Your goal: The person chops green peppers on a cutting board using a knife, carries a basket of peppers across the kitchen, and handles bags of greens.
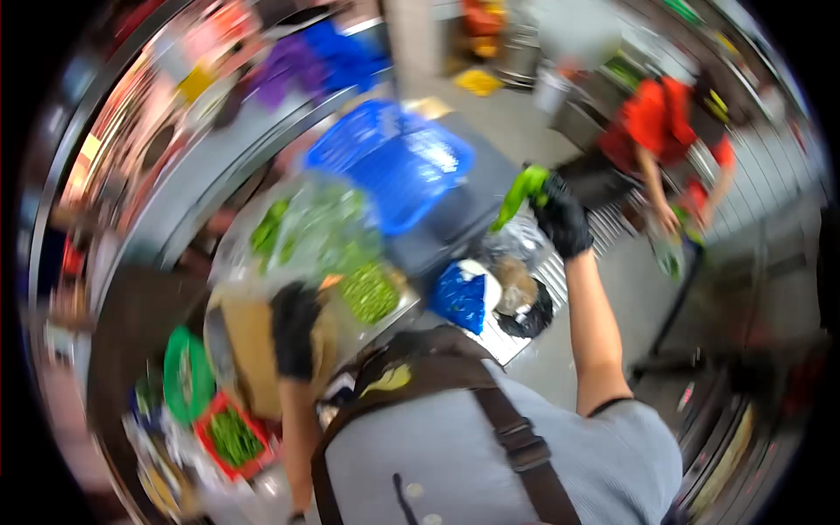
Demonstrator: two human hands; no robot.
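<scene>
My right hand (562, 217), in a black glove, is raised and closed on a long green vegetable (523, 194), perhaps a pepper, whose tip points down and left. My left hand (296, 331), also gloved in black, is over a wooden cutting board (254, 350); motion blur hides its fingers. Beside that hand lies a pile of chopped green pieces (371, 292). Just beyond the board, a clear plastic bag (328, 219) holds green vegetables.
A blue basket (394, 166) stands past the bag. Blue, clear and black bags (460, 296) lie on a metal surface. At left are a green basket (187, 374) and a red basket (234, 436) of greens. A person in red (656, 118) bends at upper right.
</scene>
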